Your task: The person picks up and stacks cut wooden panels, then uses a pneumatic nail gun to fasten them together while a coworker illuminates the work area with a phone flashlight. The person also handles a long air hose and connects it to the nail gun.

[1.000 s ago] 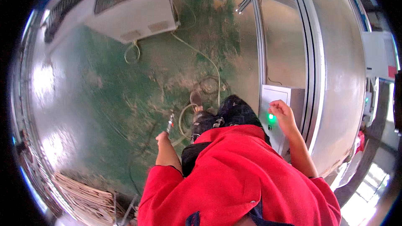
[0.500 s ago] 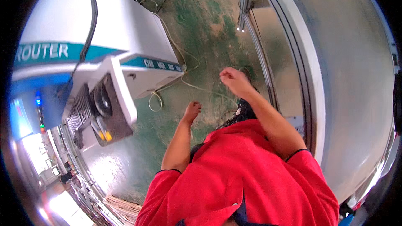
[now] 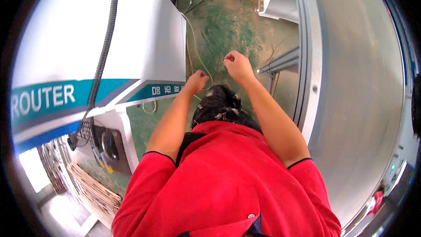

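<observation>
My left hand (image 3: 198, 81) is raised in front of my body with its fingers curled in. It is near the corner of a white machine cabinet (image 3: 149, 35) with a teal lettered band, apart from it. Higher up and to the right, my right hand (image 3: 238, 66) is also closed, its fingertips bent toward the palm. Nothing shows in either hand, and neither touches anything. Below them are my dark patterned trousers (image 3: 219, 105). A thin pale cable (image 3: 199, 55) runs along the green, worn floor (image 3: 232, 22) beyond the left hand.
A metal-framed rail (image 3: 312, 70) and a broad grey panel (image 3: 355, 87) line the right side. Far right stands a white housing (image 3: 283, 2). At left, a black ribbed hose (image 3: 105, 39) crosses the cabinet, above a shelf holding a mouse (image 3: 110, 144). Wood strips (image 3: 94, 186) lie lower left.
My view has shifted forward along the passage. Both hands are further up the picture, the left one nearer the cabinet. The shelf with the mouse has slid toward the lower left.
</observation>
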### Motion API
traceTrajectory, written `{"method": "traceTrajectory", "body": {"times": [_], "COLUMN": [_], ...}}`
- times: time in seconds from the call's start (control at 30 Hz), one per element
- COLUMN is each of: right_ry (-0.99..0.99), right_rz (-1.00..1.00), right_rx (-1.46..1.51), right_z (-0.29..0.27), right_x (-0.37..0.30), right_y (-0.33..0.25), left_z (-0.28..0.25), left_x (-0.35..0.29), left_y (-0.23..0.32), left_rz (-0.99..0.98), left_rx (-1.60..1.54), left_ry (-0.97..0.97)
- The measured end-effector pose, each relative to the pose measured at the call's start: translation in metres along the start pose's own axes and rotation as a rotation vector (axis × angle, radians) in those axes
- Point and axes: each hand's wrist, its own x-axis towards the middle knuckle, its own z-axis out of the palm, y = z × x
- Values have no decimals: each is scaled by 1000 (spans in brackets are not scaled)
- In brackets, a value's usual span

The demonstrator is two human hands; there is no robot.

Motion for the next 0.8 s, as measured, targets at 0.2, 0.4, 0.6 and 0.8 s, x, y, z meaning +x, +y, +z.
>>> {"method": "traceTrajectory", "body": {"times": [0.2, 0.4, 0.6, 0.8], "right_ry": [-171, -212, -297, -408], "right_rz": [109, 192, 332, 343], "right_rx": [-72, -140, -36, -12], "right_z": [40, 48, 83, 133], "right_x": [159, 291, 414, 564], "right_y": [22, 49, 51, 83], "left_z": [-48, -106, -150, -163], "left_x": [154, 252, 327, 458], "left_y": [-47, -17, 22, 25], "left_rz": [-223, -248, -328, -400], "left_rx": [-155, -146, -164, -359], "left_ry": [103, 103, 78, 116]}}
